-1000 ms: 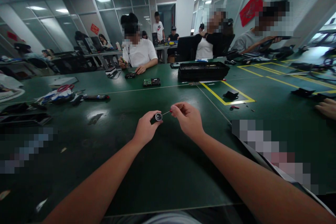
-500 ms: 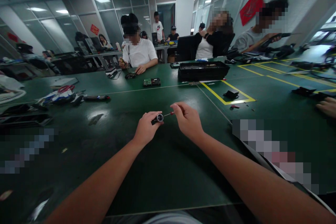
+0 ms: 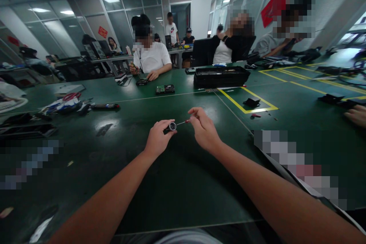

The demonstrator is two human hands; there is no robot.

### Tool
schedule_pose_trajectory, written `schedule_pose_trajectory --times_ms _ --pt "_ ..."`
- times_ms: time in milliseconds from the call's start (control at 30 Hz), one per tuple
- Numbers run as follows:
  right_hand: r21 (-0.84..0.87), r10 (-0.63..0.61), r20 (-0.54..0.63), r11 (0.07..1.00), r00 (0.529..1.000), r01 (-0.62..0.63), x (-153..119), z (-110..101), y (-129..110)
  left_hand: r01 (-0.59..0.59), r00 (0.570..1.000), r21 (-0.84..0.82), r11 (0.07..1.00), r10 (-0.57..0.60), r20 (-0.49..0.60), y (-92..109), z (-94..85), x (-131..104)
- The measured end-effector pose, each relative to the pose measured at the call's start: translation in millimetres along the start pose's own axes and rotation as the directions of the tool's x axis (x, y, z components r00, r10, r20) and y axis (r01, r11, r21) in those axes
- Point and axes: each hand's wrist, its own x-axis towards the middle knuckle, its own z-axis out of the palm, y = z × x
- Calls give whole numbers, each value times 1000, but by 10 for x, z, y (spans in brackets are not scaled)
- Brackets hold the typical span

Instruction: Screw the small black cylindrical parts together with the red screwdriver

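My left hand [image 3: 158, 136] is closed around a small black cylindrical part [image 3: 172, 126] with a silvery ring at its round end. That end faces towards me, and the inside is too small to make out. To the right, my right hand [image 3: 204, 129] pinches a thin screwdriver [image 3: 187, 121] by its red handle. The slim metal shaft points left, and its tip meets the side of the cylinder. Both hands are held above the green tabletop [image 3: 177, 183].
A black open case [image 3: 221, 77] and a circuit-board device [image 3: 165, 89] lie ahead. On the left are a dark tube-shaped tool [image 3: 105, 106] and cluttered parts. A small black piece [image 3: 251, 102] sits inside yellow tape. Across the table a person in white [image 3: 153, 55] works.
Both hands have shifted slightly; the cylinder moved a little left. My right hand's fingers have changed position on the screwdriver handle. On the far right, a person has lifted their hands towards the head.
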Motion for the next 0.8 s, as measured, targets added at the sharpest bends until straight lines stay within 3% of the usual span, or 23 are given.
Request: schedule_pose_trajectory --times_ms 167,400,633,800 --pt "-82 27 11 996 1000 -26 17 -5 9 -5 1000 -3 1000 5 17 0 2 -3" --pt "13 -1 -20 1000 1000 1 17 9 30 -4 1000 -11 1000 4 3 4 -7 1" --pt "-49 28 -13 998 1000 -29 13 -8 16 12 999 17 1000 -12 30 21 -7 -6" --pt "156 84 -74 985 994 -71 37 48 79 3 999 10 1000 -3 34 32 -12 -12"
